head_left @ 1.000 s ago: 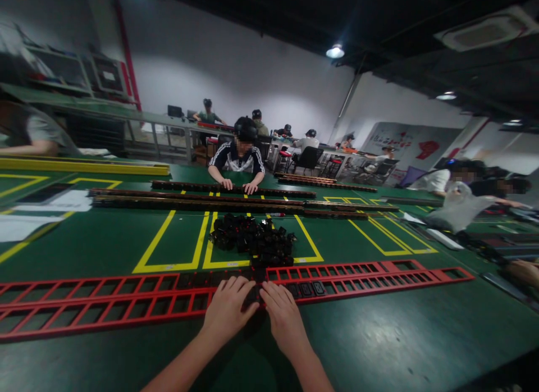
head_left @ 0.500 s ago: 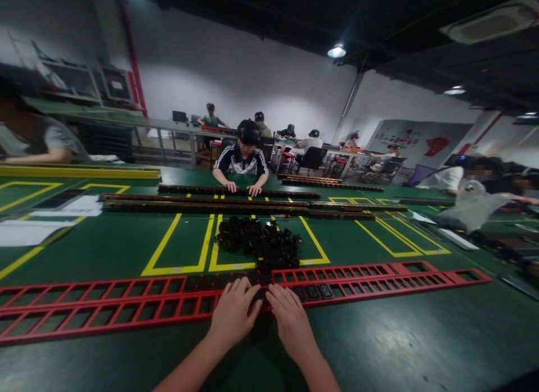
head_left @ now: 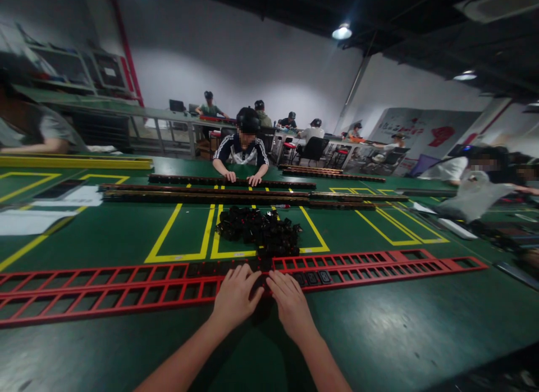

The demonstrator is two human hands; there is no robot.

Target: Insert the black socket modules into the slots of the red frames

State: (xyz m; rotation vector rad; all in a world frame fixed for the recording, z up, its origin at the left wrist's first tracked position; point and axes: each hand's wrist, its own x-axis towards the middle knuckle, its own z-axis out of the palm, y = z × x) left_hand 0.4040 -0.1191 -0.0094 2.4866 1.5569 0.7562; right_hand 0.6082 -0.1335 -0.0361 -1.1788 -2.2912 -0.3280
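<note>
A long red ladder-like frame (head_left: 126, 295) with two rows of slots lies across the green table in front of me. My left hand (head_left: 238, 294) rests on its middle, fingers curled down, the thumb bent in towards them. Opposite it, my right hand (head_left: 289, 302) has its fingers pressed together, their tips on the same stretch of frame. The fingertips nearly meet over dark slots, and whatever they hold is hidden. Black square pieces (head_left: 312, 278) sit in slots just right of my right hand. More black pieces fill part of the far row behind my left hand.
A heap of small black parts (head_left: 256, 226) lies just beyond the frame. Long dark strips (head_left: 202, 195) cross the table further back. Across from me a co-worker (head_left: 241, 150) has both hands on another strip. Papers (head_left: 36, 220) lie left, a plastic bag (head_left: 480, 195) right.
The view has tilted slightly down, so the table and frame appear a little higher. Both hands stay at nearly the same place on the frame, with only slight finger movement.
</note>
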